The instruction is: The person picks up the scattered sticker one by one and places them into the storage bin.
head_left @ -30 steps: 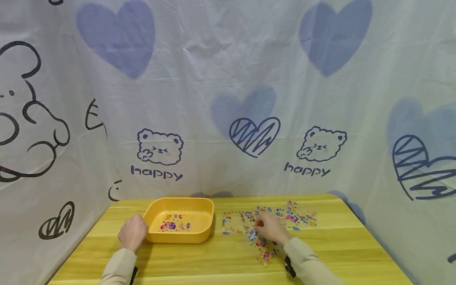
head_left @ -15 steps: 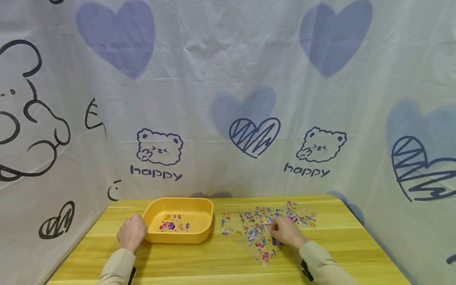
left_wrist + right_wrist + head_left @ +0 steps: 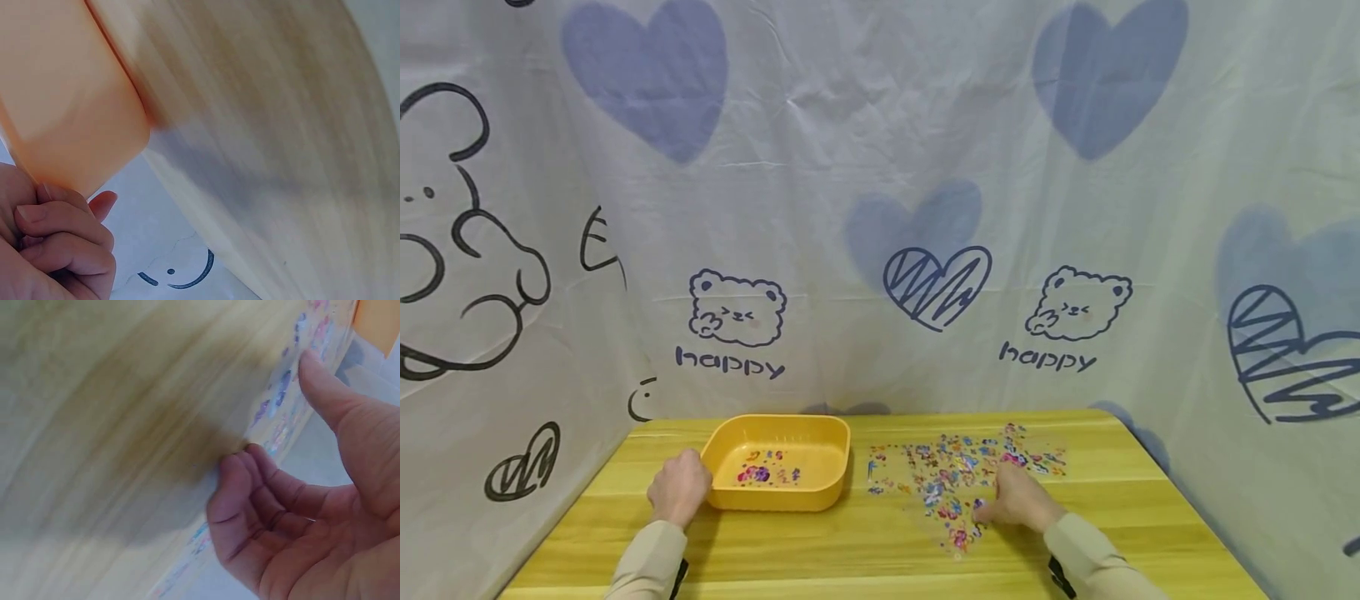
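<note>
A yellow plastic tray (image 3: 775, 500) stands at the left of the table, with small colourful sticker-like pieces (image 3: 760, 475) on its floor. My left hand (image 3: 680, 490) grips the tray's left rim with curled fingers; the left wrist view shows them against the tray wall (image 3: 81, 112). To the right lie clear sheets dotted with many bright sticker-like pieces (image 3: 934, 493). My right hand (image 3: 1024, 502) is at their right side, thumb held apart from the bent fingers. In the right wrist view its fingertips (image 3: 232, 464) are right at the tabletop, near the pieces, with nothing seen between thumb and fingers.
The wooden-patterned table (image 3: 820, 554) has rounded far corners. A whitish cloth (image 3: 850, 350) printed with hearts and bears hangs behind it and at both sides.
My right hand has moved to the right across the pieces, uncovering more of them, and its thumb has spread away from the fingers. The left hand and tray stay in place.
</note>
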A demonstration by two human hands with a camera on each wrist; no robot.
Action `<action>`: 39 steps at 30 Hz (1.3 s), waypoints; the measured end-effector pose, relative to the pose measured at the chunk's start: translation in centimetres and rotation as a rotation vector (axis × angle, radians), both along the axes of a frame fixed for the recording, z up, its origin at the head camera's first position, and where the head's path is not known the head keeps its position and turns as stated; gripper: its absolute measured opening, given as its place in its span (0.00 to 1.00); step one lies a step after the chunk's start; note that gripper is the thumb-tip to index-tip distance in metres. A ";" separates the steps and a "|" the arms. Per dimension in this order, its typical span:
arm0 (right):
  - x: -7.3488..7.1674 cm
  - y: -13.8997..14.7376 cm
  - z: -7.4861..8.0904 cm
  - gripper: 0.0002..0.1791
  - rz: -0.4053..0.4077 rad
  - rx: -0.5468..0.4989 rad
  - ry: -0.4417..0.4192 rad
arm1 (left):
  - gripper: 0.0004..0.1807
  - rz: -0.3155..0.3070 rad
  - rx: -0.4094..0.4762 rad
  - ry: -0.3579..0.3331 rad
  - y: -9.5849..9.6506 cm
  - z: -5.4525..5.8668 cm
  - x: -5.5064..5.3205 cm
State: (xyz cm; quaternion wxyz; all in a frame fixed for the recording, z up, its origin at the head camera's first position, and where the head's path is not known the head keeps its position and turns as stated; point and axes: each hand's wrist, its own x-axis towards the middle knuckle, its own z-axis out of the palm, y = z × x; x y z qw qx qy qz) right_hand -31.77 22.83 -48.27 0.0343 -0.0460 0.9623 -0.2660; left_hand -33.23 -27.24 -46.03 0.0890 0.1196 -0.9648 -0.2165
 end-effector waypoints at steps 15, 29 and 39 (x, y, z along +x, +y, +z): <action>-0.2 -0.4 0.6 0.25 0.000 0.007 -0.088 | 0.11 0.006 0.014 0.026 0.0 0.0 -0.1; 0.2 1.2 0.0 0.14 0.012 -0.153 -0.041 | 0.10 0.001 0.020 0.009 0.0 -0.3 -0.1; -0.1 2.2 0.5 0.07 0.032 -0.191 -0.079 | 0.10 0.005 0.015 0.000 0.1 0.0 0.1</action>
